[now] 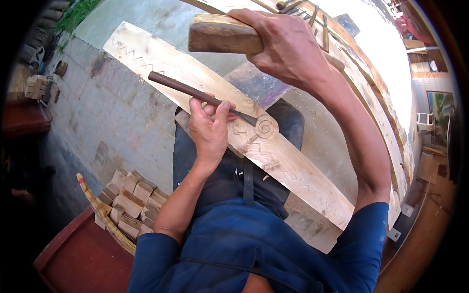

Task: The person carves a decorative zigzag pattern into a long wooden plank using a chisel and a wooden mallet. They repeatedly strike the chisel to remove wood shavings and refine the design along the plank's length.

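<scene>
A long pale wooden board lies slantwise across my lap, from the far left to the near right. Carved zigzag lines run along it, and a round spiral sits near its middle. My left hand is closed around a carving chisel with a dark brown handle. The chisel is tilted, its metal tip at the left edge of the spiral. Raised above the board, my right hand grips a wooden mallet. The mallet's blocky head points left, apart from the chisel's handle end.
Several hand tools lie on a plank bench at the upper right, where long rough planks curve down the side. Lower left, several wood blocks are piled by a yellowish braided bundle and a red-brown tabletop.
</scene>
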`<state>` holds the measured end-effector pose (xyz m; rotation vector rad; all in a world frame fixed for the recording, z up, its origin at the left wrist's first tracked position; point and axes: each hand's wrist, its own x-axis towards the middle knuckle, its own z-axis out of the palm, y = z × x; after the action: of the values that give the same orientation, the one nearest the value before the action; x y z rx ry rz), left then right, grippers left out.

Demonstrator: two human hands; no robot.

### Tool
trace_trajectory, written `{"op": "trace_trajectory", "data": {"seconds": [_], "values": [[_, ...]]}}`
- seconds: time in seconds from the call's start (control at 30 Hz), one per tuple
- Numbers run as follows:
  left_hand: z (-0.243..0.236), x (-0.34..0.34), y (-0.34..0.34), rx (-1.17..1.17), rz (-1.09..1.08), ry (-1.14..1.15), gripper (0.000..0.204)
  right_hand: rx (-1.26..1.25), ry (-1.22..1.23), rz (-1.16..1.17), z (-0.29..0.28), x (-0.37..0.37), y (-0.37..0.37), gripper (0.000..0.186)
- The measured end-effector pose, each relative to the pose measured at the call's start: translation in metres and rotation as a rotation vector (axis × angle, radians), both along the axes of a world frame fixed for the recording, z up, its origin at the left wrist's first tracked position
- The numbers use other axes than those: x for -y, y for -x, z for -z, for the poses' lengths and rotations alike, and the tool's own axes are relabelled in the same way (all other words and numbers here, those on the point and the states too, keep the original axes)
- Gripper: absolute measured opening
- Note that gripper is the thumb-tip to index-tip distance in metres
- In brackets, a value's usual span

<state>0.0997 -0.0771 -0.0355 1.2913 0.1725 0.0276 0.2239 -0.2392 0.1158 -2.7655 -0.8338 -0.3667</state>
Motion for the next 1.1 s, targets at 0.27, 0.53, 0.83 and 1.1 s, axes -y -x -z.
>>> {"op": "trace_trajectory", "data": {"seconds": [0.27,0.53,0.83,1.1], "values": [[-0.003,0.004,0.002,0.020,-0.026,-0.021,0.029,0.154,-0.062,-0.367,0.009,-0.110,-0.088,0.018],[-0.002,0.007,0.002,0.017,-0.061,-0.003,0.028,0.050,0.123,-0.499,0.002,-0.162,-0.092,0.012],[0.003,0.006,0.003,0.029,-0.051,-0.036,0.026,0.049,0.153,-0.501,-0.008,-0.151,-0.086,0.011],[-0.004,0.004,0.003,0.006,-0.004,-0.065,0.026,0.261,0.056,-0.549,0.007,-0.136,-0.073,0.010]]}}
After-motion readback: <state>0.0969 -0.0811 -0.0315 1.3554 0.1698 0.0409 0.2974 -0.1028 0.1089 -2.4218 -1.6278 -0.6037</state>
